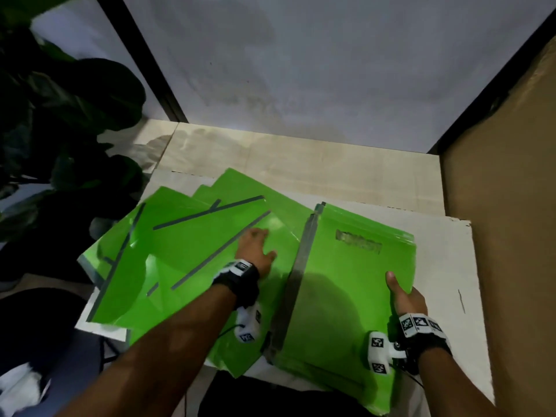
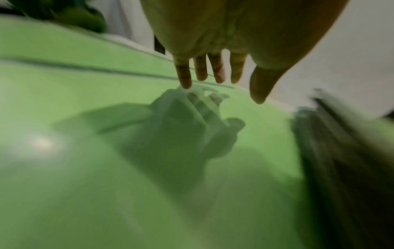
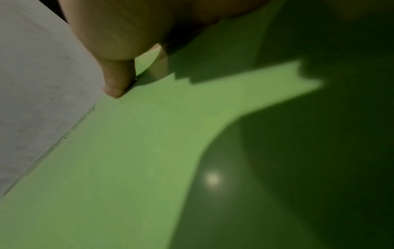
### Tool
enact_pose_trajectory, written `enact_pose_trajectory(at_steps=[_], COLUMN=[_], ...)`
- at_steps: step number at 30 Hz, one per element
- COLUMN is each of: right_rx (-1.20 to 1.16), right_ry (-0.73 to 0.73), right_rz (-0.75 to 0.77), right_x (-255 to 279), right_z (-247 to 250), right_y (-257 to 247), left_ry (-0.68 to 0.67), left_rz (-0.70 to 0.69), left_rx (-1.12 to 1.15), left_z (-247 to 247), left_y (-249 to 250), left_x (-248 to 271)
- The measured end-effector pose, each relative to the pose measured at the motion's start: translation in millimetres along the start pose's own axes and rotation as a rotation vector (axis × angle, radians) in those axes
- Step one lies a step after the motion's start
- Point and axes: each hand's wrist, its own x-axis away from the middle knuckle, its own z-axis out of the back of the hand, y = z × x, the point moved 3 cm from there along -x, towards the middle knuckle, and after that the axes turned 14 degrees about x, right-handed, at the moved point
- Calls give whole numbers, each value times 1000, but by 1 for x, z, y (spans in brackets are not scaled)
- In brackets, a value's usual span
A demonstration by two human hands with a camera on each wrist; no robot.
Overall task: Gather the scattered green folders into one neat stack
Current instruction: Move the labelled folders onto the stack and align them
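We note a white table [image 1: 445, 266] carrying all the green folders. Landmark: the gathered stack [image 1: 355, 296] on the table's right half. Left of the stack, touching it, loose folders [image 1: 186, 254] lie fanned and overlapping, grey spines at differing angles. Our left hand [image 1: 255, 251] rests flat on the loose folders, fingers straight. Our right hand [image 1: 406, 299] grips the stack's right edge, thumb on top.

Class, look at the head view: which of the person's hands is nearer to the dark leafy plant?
Left. The left hand lies flat on the fanned-out green plastic folders beside the dark leafy plant; the right hand grips the stacked folders' far edge.
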Motion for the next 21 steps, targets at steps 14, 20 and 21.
enact_pose_trajectory(at_steps=[14, 20, 21], right_rx=[20, -11, -11], right_ry=[81, 64, 63], right_rz=[-57, -55, -54], right_x=[1, 3, 3], right_z=[0, -2, -2], right_y=[-4, -4, -4], left_ry=[-179, -101, -77], left_rz=[153, 75, 55], left_rx=[-344, -226, -227], left_z=[66, 103, 112], left_y=[-56, -30, -27], left_x=[-14, -38, -45])
